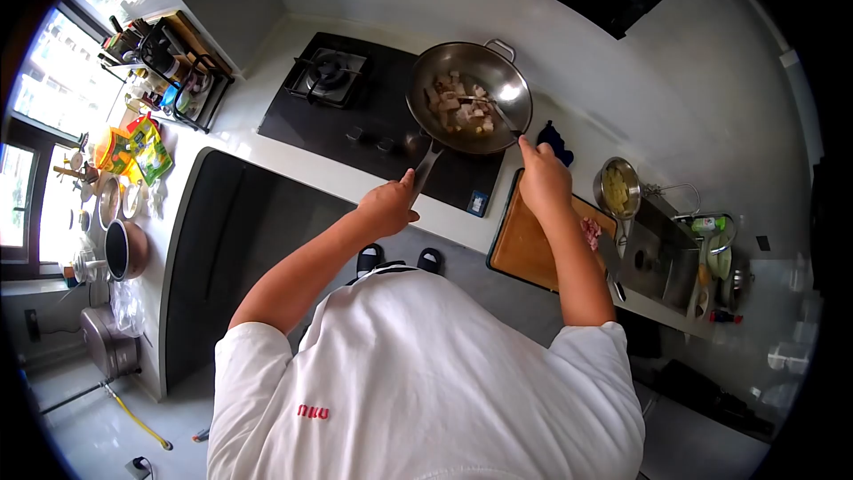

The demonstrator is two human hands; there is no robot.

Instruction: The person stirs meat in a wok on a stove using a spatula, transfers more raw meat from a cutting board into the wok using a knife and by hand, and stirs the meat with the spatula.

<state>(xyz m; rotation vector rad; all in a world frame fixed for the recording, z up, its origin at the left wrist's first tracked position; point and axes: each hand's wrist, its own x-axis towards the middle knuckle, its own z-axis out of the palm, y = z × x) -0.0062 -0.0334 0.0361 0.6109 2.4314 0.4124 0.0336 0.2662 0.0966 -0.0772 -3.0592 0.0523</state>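
Metal wok (442,65) beyond left hand (387,207), around its handle (428,165), and right hand (545,180), around a utensil (505,117).

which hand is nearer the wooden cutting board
Right. The right hand, its grip on the utensil, is by the far corner of the cutting board; the left hand, on the wok handle, is farther off, to the board's left.

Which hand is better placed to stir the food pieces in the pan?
The right hand, most likely: it grips the utensil, whose far end is among the food pieces. The left hand is holding the pan handle.
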